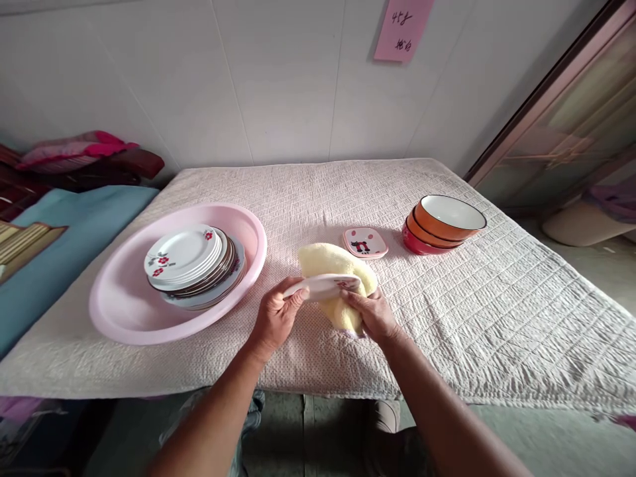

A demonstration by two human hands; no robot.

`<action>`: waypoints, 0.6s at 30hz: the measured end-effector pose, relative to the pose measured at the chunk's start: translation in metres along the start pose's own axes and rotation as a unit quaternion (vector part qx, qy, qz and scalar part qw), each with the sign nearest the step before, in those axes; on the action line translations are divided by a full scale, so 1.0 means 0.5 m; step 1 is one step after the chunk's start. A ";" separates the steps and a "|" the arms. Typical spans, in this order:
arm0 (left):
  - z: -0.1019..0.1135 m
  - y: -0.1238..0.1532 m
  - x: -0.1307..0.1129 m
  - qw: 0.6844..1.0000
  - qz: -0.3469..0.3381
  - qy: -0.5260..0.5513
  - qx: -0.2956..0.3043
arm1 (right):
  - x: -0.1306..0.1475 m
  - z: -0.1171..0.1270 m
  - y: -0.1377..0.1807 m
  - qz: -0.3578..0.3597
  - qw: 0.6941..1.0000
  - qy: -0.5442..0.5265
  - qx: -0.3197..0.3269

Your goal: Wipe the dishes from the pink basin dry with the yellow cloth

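Note:
Above the cloth-covered table, a white plate (322,287) with red flowers is held tilted between my two hands. My left hand (278,313) pinches its left rim, thumb on top. My right hand (372,311) grips the other side through a pale yellow towel (330,258), which wraps under and behind the plate. Part of the plate's underside is hidden by the towel. Just beyond it lies a small square pink-and-white dish (365,242) with a cartoon figure. To the left, a stack of plates (183,255) sits inside a pink basin (124,315).
Stacked orange and red bowls (447,222) lean at the right on the quilted tablecloth (497,318). A pink paper note (403,30) hangs on the white wall (288,86). Blue fabric (89,212) covers a surface at the left, and a glazed cabinet (561,126) stands at the right.

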State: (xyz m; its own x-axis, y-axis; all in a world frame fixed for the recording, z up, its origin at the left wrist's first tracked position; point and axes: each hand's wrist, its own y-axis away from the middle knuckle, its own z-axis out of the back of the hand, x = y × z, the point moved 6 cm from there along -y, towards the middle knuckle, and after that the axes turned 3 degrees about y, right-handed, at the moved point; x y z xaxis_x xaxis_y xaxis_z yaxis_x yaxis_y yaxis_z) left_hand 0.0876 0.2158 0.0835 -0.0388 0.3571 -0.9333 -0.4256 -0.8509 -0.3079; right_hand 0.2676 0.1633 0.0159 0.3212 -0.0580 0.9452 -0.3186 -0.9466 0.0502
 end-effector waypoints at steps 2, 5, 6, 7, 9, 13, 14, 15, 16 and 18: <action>-0.008 0.004 0.020 0.993 0.082 0.071 -0.041 | -0.006 -0.017 0.002 -0.031 0.999 -0.039 0.006; -0.024 0.014 0.063 0.970 0.182 0.148 -0.067 | 0.002 -0.021 0.003 -0.021 0.999 -0.029 -0.030; -0.027 0.015 0.076 0.964 0.204 0.160 -0.064 | 0.009 -0.015 0.002 -0.002 0.999 -0.011 -0.048; -0.028 0.015 0.085 0.962 0.213 0.163 -0.056 | 0.015 -0.008 0.002 0.021 0.998 0.012 -0.063; -0.021 0.009 0.087 0.974 0.183 0.130 -0.038 | 0.022 0.009 0.002 0.066 0.992 0.062 -0.083; -0.002 -0.006 0.041 0.999 0.023 -0.039 0.001 | 0.019 0.025 0.010 0.126 0.969 0.201 -0.070; -0.002 -0.007 0.029 0.997 -0.005 -0.073 0.014 | 0.018 0.024 0.012 0.137 0.962 0.226 -0.064; -0.002 -0.007 0.021 0.995 -0.021 -0.096 0.023 | 0.017 0.022 0.014 0.144 0.959 0.238 -0.061; -0.002 -0.007 0.015 0.994 -0.027 -0.107 0.027 | 0.016 0.020 0.016 0.148 0.959 0.233 -0.061; 0.000 -0.009 0.008 0.996 -0.012 -0.087 0.006 | 0.014 0.013 0.017 0.133 0.971 0.190 -0.063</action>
State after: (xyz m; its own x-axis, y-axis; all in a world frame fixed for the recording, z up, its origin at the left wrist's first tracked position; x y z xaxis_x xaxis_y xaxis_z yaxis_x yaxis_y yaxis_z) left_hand 0.0895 0.2212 0.0810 -0.1834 0.4401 -0.8790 -0.4387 -0.8369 -0.3275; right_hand 0.2728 0.1529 0.0212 -0.1325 -0.1505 0.9797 -0.4596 -0.8664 -0.1953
